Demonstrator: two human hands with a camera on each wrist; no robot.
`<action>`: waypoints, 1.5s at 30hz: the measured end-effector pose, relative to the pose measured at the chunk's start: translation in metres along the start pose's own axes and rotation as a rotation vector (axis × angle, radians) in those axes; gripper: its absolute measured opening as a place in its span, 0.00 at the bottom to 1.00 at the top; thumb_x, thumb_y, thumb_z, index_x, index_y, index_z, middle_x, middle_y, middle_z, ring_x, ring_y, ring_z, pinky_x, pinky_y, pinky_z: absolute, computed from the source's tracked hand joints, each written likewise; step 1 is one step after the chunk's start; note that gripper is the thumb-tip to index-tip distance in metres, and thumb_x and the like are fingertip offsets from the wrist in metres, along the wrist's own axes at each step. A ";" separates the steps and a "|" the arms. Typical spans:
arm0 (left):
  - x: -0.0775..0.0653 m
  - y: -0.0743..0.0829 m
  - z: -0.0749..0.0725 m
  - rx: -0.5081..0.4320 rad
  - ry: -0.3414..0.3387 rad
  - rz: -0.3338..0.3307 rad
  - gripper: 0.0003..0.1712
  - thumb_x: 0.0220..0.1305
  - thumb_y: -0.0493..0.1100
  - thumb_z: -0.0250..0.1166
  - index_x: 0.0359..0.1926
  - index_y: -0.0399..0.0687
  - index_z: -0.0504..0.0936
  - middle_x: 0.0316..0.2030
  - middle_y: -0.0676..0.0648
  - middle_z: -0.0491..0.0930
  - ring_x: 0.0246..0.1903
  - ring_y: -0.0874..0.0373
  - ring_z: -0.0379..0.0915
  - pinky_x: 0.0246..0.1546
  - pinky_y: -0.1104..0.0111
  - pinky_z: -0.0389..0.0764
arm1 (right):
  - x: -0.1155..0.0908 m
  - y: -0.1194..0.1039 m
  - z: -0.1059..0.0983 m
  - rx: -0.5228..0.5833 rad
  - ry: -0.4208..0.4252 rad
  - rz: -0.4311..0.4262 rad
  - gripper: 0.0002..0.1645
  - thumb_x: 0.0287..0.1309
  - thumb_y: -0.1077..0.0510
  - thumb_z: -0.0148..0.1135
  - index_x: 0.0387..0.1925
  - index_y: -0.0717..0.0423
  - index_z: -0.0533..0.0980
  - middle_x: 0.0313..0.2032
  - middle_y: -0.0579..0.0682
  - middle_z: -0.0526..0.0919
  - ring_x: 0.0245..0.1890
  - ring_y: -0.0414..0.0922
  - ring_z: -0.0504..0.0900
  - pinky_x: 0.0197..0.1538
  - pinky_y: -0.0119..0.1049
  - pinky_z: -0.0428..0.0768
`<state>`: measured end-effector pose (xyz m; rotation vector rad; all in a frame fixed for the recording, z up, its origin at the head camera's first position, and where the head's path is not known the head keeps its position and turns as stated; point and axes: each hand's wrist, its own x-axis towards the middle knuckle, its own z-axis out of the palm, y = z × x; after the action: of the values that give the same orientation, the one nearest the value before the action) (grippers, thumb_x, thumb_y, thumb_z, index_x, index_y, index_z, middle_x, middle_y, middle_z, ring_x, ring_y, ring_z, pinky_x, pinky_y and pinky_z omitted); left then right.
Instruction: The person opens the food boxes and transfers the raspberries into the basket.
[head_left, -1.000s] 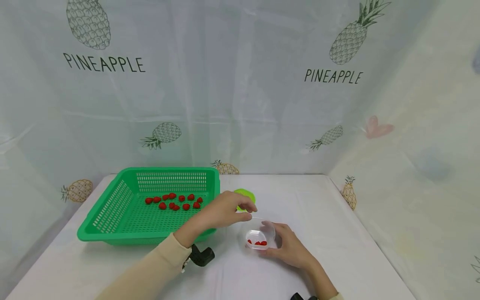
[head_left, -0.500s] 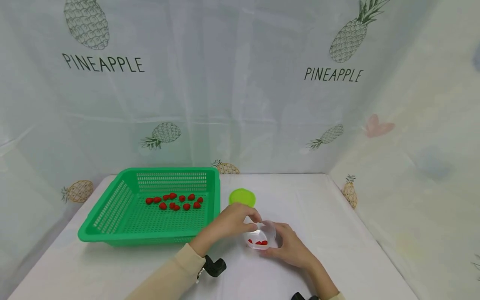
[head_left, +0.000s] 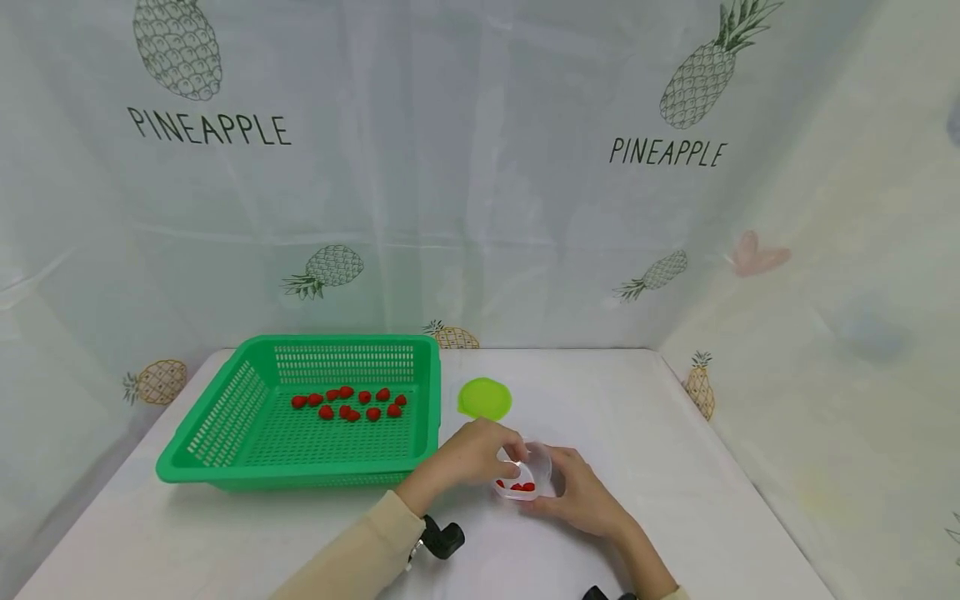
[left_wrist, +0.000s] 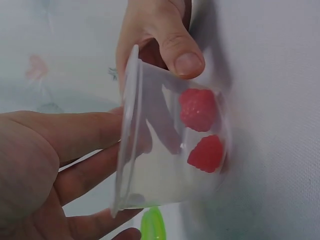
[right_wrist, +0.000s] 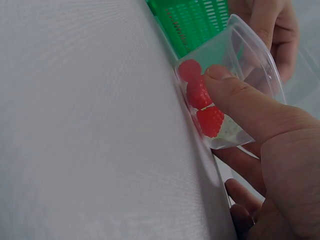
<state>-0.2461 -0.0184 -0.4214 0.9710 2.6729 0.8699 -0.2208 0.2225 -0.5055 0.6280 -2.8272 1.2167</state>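
A clear plastic cup [head_left: 534, 468] stands on the table with several red raspberries [right_wrist: 210, 121] at its bottom. My right hand [head_left: 583, 493] grips the cup from the right; its thumb presses the wall in the right wrist view. My left hand [head_left: 480, 452] reaches over the cup's mouth from the left. In the left wrist view, the left thumb and index finger [left_wrist: 80, 132] extend over the rim and partly inside, apart from the raspberries. Nothing shows between them. Behind the left hand lies a round lime-green lid [head_left: 484, 399].
A green slotted basket [head_left: 300, 475] stands on the left of the white table [head_left: 660, 417], with several raspberries [head_left: 372, 413] on its floor. A pineapple-printed curtain [head_left: 480, 192] hangs behind and along the sides.
My left hand has moved right and toward me, from above the cup's far-left rim down into its mouth, uncovering the green lid. The right hand and cup have stayed put.
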 end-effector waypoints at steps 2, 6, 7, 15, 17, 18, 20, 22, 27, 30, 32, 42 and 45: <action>0.002 -0.002 0.002 -0.016 -0.018 -0.005 0.06 0.64 0.38 0.76 0.42 0.53 0.91 0.38 0.58 0.89 0.45 0.59 0.84 0.46 0.71 0.80 | 0.001 0.000 0.000 -0.001 0.000 -0.012 0.48 0.49 0.34 0.83 0.71 0.35 0.74 0.63 0.33 0.79 0.68 0.48 0.71 0.70 0.61 0.70; 0.005 -0.006 0.005 -0.010 -0.058 -0.011 0.07 0.62 0.37 0.77 0.39 0.54 0.91 0.33 0.61 0.86 0.38 0.67 0.79 0.41 0.74 0.77 | 0.002 -0.001 0.000 -0.013 0.003 -0.028 0.48 0.50 0.34 0.82 0.71 0.36 0.74 0.63 0.33 0.79 0.69 0.50 0.71 0.71 0.62 0.70; 0.006 -0.006 0.005 -0.008 -0.066 -0.007 0.07 0.62 0.37 0.77 0.38 0.54 0.91 0.32 0.61 0.86 0.37 0.68 0.77 0.39 0.74 0.77 | 0.002 -0.001 0.000 -0.012 0.003 -0.027 0.48 0.50 0.34 0.82 0.71 0.36 0.74 0.63 0.33 0.79 0.69 0.50 0.71 0.71 0.62 0.70; 0.011 -0.006 0.009 0.035 -0.115 -0.012 0.07 0.61 0.37 0.77 0.38 0.55 0.92 0.31 0.60 0.87 0.34 0.71 0.75 0.37 0.75 0.75 | 0.003 -0.003 0.000 -0.018 0.006 -0.014 0.51 0.50 0.34 0.83 0.73 0.41 0.73 0.64 0.35 0.79 0.69 0.48 0.71 0.71 0.59 0.70; 0.012 -0.006 0.010 0.052 -0.119 -0.012 0.07 0.61 0.37 0.77 0.37 0.55 0.92 0.30 0.60 0.87 0.33 0.72 0.75 0.36 0.76 0.75 | 0.003 -0.003 -0.001 -0.016 0.005 -0.009 0.52 0.49 0.34 0.83 0.74 0.41 0.73 0.64 0.35 0.79 0.69 0.48 0.71 0.71 0.59 0.70; 0.013 -0.005 0.010 0.057 -0.121 -0.015 0.07 0.61 0.37 0.77 0.37 0.55 0.92 0.30 0.60 0.87 0.32 0.72 0.75 0.36 0.76 0.75 | 0.003 -0.003 -0.001 -0.013 0.004 -0.007 0.52 0.49 0.34 0.83 0.74 0.41 0.73 0.64 0.35 0.79 0.69 0.48 0.70 0.71 0.59 0.70; 0.014 -0.005 0.011 0.061 -0.125 -0.022 0.07 0.61 0.37 0.78 0.36 0.55 0.92 0.28 0.60 0.86 0.31 0.72 0.75 0.35 0.76 0.75 | 0.003 -0.003 -0.001 -0.005 0.001 -0.006 0.52 0.49 0.35 0.83 0.74 0.40 0.73 0.64 0.34 0.79 0.69 0.48 0.70 0.72 0.59 0.69; 0.015 -0.006 0.012 0.063 -0.126 -0.030 0.06 0.61 0.37 0.78 0.34 0.55 0.92 0.27 0.61 0.85 0.29 0.72 0.74 0.33 0.76 0.75 | 0.003 -0.003 -0.001 0.001 -0.002 -0.004 0.52 0.49 0.35 0.83 0.74 0.39 0.73 0.64 0.33 0.79 0.70 0.48 0.70 0.72 0.60 0.68; 0.016 -0.007 0.015 0.073 -0.121 -0.052 0.07 0.62 0.39 0.78 0.31 0.57 0.91 0.23 0.62 0.82 0.27 0.70 0.72 0.32 0.75 0.74 | 0.003 -0.002 -0.001 0.000 -0.001 -0.002 0.52 0.49 0.35 0.84 0.74 0.38 0.73 0.64 0.33 0.79 0.70 0.48 0.70 0.72 0.61 0.68; 0.017 -0.008 0.016 0.068 -0.119 -0.058 0.07 0.62 0.39 0.78 0.30 0.58 0.91 0.23 0.62 0.81 0.27 0.69 0.72 0.32 0.74 0.74 | 0.003 -0.001 -0.001 -0.004 -0.003 0.001 0.52 0.49 0.35 0.84 0.74 0.38 0.73 0.64 0.34 0.79 0.70 0.48 0.69 0.72 0.61 0.68; 0.017 -0.009 0.016 0.062 -0.115 -0.059 0.08 0.62 0.38 0.78 0.30 0.58 0.90 0.23 0.62 0.80 0.28 0.69 0.72 0.32 0.74 0.74 | 0.003 -0.001 -0.001 -0.005 -0.002 -0.001 0.52 0.49 0.35 0.83 0.74 0.39 0.73 0.65 0.35 0.79 0.70 0.48 0.70 0.72 0.61 0.69; 0.012 -0.007 0.013 0.037 -0.061 -0.074 0.08 0.62 0.38 0.77 0.31 0.57 0.89 0.25 0.62 0.81 0.29 0.68 0.74 0.34 0.73 0.76 | 0.001 0.001 0.000 -0.011 0.003 -0.009 0.50 0.50 0.34 0.83 0.73 0.38 0.73 0.63 0.33 0.79 0.67 0.47 0.71 0.71 0.57 0.71; 0.010 -0.004 0.007 0.048 -0.025 -0.064 0.08 0.63 0.39 0.77 0.31 0.58 0.88 0.25 0.64 0.82 0.29 0.68 0.74 0.34 0.72 0.76 | 0.000 0.001 0.000 -0.003 -0.002 -0.003 0.51 0.50 0.35 0.83 0.73 0.38 0.73 0.64 0.35 0.79 0.68 0.47 0.71 0.71 0.58 0.71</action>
<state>-0.2535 -0.0112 -0.4292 0.8949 2.6996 0.7786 -0.2216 0.2231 -0.5064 0.6327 -2.8283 1.2123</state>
